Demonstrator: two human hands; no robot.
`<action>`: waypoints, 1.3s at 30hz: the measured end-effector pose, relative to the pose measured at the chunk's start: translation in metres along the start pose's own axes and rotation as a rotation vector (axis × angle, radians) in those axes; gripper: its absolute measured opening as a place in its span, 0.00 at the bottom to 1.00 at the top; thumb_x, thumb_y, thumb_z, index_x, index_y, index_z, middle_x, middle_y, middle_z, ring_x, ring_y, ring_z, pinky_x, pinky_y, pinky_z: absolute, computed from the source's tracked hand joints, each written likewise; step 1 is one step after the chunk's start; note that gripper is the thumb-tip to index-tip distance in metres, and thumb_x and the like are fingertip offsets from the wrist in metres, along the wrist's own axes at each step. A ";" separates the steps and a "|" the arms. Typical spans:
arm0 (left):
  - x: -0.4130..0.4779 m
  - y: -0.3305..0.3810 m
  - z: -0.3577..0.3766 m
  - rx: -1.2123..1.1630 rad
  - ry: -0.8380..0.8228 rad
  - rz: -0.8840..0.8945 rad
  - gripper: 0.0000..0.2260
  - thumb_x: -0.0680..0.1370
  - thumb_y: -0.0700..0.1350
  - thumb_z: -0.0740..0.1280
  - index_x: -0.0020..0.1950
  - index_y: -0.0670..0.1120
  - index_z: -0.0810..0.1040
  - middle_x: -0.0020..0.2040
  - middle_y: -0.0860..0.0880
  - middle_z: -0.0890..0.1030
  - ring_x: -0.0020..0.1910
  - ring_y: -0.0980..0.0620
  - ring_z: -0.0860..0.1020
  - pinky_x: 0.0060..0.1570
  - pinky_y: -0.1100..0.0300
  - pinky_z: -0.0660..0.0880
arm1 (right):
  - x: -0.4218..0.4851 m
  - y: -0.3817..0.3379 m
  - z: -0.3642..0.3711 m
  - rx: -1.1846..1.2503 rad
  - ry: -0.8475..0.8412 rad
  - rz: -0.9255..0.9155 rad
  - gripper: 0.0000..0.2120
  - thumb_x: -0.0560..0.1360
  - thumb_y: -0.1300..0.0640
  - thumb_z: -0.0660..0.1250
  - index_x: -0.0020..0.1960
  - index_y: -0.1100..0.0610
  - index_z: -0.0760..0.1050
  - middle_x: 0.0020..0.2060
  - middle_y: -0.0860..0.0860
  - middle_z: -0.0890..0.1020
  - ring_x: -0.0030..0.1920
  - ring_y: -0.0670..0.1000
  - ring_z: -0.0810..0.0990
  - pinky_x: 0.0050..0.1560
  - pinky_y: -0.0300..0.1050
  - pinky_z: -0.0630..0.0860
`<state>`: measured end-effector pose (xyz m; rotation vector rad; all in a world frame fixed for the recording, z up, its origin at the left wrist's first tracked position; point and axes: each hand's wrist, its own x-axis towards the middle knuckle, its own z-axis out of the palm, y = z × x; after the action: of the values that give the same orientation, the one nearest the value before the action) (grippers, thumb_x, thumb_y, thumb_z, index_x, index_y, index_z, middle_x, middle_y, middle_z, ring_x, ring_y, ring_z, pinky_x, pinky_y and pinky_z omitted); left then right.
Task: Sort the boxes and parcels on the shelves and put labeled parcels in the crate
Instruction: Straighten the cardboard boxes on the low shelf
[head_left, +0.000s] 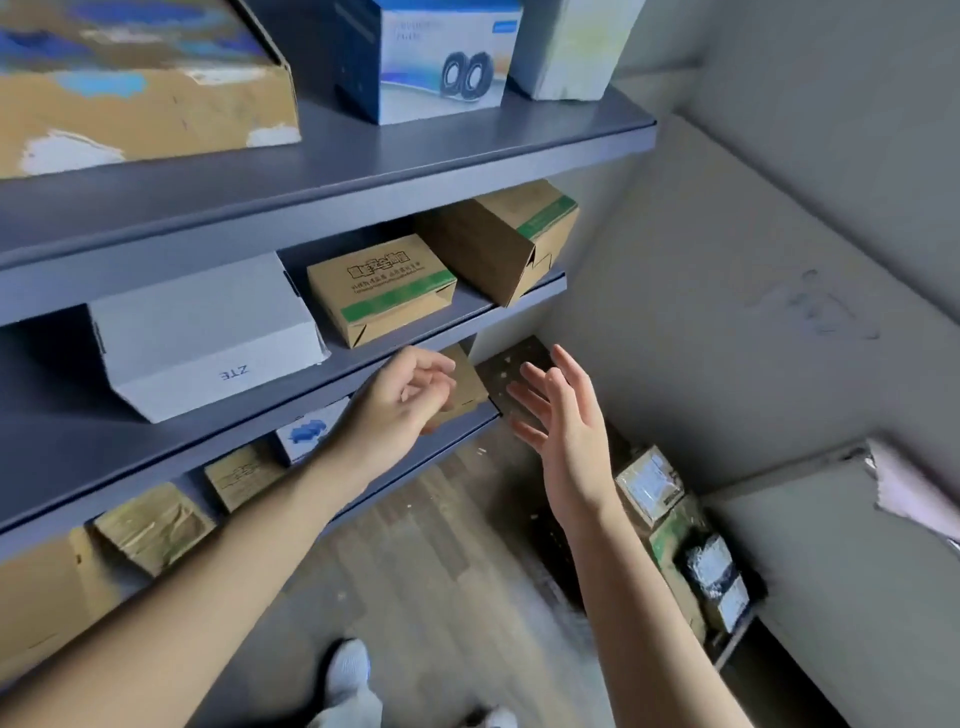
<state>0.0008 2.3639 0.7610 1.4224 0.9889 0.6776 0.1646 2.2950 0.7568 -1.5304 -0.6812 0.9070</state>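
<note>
Hands both up by the end of the third shelf (454, 442). My left hand (405, 397) has loosely curled fingers right against a small brown box (467, 382); can't tell if it's actually gripping. Right hand (563, 421), at the box's 3 o'clock, is spread wide, holding nothing. Crate (737, 636) with labeled parcels (649, 483) sits at its 5 o'clock.

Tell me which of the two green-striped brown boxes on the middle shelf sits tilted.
The right-hand box at the shelf's far end: it sits tipped at an angle, while its left neighbour lies flat beside the white box.
</note>
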 end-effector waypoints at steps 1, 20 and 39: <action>0.009 -0.008 0.004 0.007 -0.012 -0.025 0.07 0.77 0.48 0.64 0.54 0.56 0.77 0.54 0.51 0.81 0.56 0.52 0.80 0.54 0.53 0.79 | 0.014 0.009 -0.002 0.009 -0.014 0.020 0.20 0.83 0.47 0.57 0.74 0.46 0.65 0.64 0.47 0.79 0.57 0.44 0.82 0.52 0.42 0.79; 0.212 -0.323 0.143 -0.085 0.320 -0.253 0.08 0.82 0.37 0.60 0.55 0.47 0.77 0.49 0.48 0.81 0.49 0.53 0.81 0.49 0.55 0.79 | 0.283 0.329 -0.031 -0.008 -0.330 0.124 0.11 0.83 0.49 0.56 0.63 0.37 0.70 0.59 0.44 0.81 0.57 0.45 0.82 0.60 0.52 0.78; 0.332 -0.571 0.079 0.321 0.357 -0.012 0.07 0.80 0.44 0.62 0.56 0.53 0.76 0.51 0.56 0.78 0.48 0.56 0.78 0.42 0.62 0.77 | 0.418 0.569 0.038 0.062 -0.419 -0.154 0.15 0.84 0.56 0.57 0.70 0.46 0.68 0.56 0.52 0.81 0.54 0.50 0.83 0.53 0.46 0.79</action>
<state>0.1253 2.5705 0.1413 1.6030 1.4347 0.8081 0.3144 2.5730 0.1246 -1.2230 -1.0458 1.1310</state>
